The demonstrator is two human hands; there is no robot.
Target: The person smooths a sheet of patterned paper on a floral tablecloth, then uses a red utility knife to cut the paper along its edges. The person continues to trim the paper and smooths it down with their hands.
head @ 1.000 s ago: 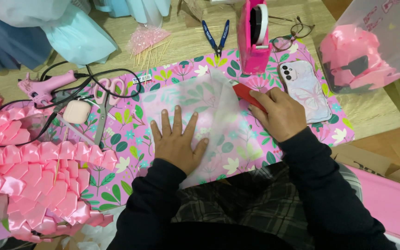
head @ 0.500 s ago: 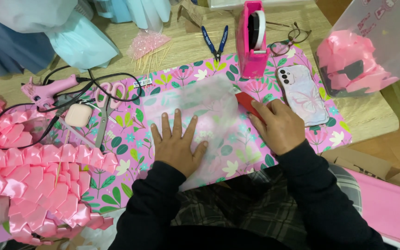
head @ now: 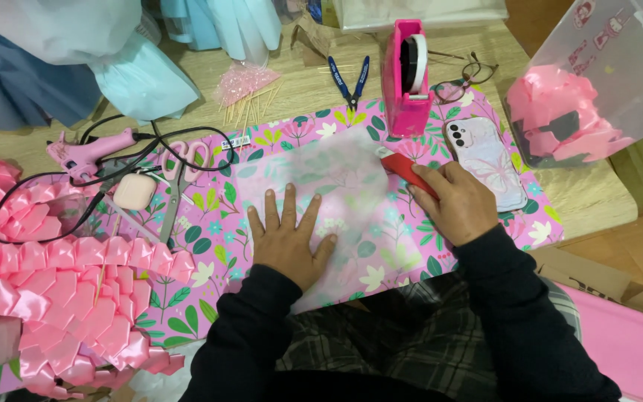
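A translucent white sheet (head: 336, 179) lies on the pink floral mat (head: 225, 201). My left hand (head: 289, 240) presses flat on the sheet's near part, fingers spread. My right hand (head: 457, 201) holds a red utility knife (head: 405, 168) at the sheet's right edge, its tip pointing up and left. A phone in a pale patterned case (head: 485, 160) lies just right of that hand.
A pink tape dispenser (head: 406, 78), blue pliers (head: 350, 80) and glasses (head: 469, 78) lie at the back. Pink scissors (head: 176, 182), a small pink case (head: 134, 191) and a pink glue gun (head: 87, 151) with black cord are left. Pink ribbon work (head: 53, 290) fills the near left. A clear bin (head: 597, 82) stands right.
The sheet's raised right part has been laid flat on the mat. My right hand with the red knife stays at its right edge. My left hand has barely moved.
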